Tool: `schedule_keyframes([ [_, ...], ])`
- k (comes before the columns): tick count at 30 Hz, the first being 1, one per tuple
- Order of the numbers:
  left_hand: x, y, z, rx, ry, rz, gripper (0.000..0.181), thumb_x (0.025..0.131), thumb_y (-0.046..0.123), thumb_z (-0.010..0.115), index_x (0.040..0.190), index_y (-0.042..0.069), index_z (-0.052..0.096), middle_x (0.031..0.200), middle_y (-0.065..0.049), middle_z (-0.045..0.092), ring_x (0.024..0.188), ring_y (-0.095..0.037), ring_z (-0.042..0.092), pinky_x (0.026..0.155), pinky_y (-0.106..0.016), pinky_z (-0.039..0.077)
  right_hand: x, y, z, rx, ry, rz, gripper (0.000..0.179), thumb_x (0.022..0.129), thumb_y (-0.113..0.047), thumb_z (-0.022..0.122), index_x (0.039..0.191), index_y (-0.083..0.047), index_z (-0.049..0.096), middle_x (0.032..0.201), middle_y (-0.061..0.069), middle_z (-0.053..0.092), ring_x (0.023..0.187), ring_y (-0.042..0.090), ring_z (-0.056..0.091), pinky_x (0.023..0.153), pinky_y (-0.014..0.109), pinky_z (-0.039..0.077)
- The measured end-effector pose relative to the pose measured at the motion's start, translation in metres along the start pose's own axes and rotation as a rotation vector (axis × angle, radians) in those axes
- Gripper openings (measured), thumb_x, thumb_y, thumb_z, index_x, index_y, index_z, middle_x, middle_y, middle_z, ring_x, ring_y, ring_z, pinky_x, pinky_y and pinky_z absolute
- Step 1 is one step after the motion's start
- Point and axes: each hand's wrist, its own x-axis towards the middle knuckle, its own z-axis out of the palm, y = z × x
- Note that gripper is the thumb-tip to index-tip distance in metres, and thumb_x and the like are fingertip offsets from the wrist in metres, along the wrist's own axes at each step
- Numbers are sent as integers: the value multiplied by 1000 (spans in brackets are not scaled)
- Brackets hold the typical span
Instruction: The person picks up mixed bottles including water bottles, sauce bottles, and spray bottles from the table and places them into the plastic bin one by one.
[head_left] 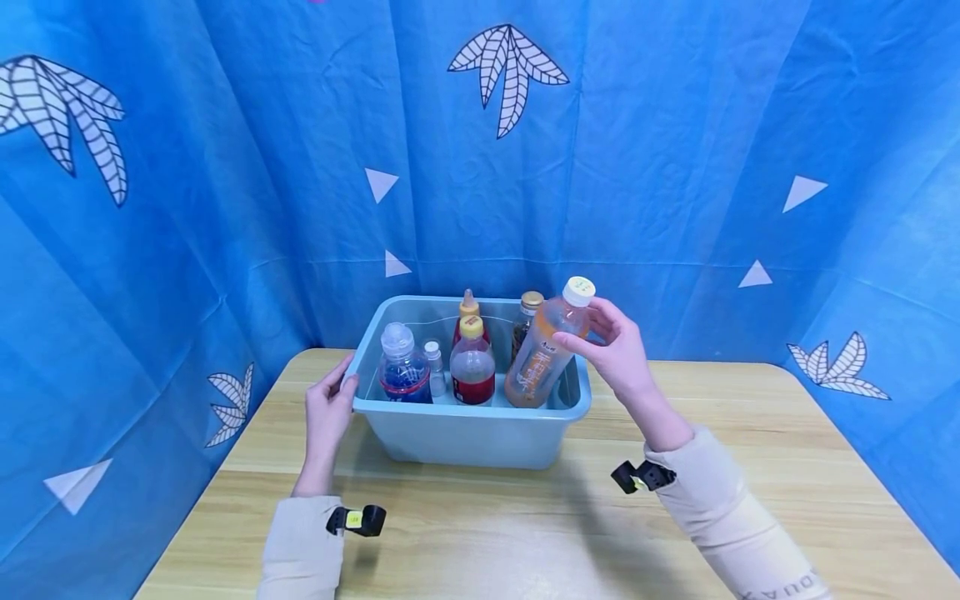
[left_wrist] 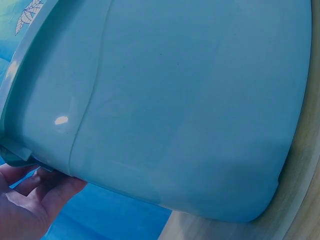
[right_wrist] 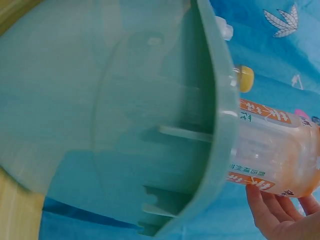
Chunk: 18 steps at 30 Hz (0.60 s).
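Observation:
A light blue plastic bin stands on the wooden table with several bottles inside. My right hand grips the upper part of an orange-labelled plastic bottle with a white cap, thumb in front. That bottle leans to the right, its lower end inside the bin and its cap above the rim; the right wrist view shows fingers against its label. At the bin's left end my left hand holds the rim, and the left wrist view has its fingers under the lip.
In the bin stand a blue-labelled bottle, a small clear bottle, a yellow-capped bottle, a red squeeze bottle and a gold-capped jar. Behind the table hangs a blue curtain.

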Motion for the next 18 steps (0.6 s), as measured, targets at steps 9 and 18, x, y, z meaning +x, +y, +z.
schedule_keyframes([
  [9, -1, 1, 0, -10, -10, -9, 37, 83, 51, 51, 119, 43, 51, 120, 12, 53, 103, -14, 55, 80, -38, 48, 2, 14, 8, -18, -20, 55, 51, 75, -18, 71, 121, -12, 51, 115, 9, 56, 104, 23, 51, 92, 44, 38],
  [18, -1, -1, 0, -24, -10, 4, 37, 82, 52, 52, 119, 43, 52, 118, 13, 54, 101, -14, 56, 78, -38, 49, 2, 22, 15, -53, -37, 64, 53, 73, -28, 73, 120, -13, 52, 115, 6, 56, 103, 19, 52, 89, 40, 41],
])
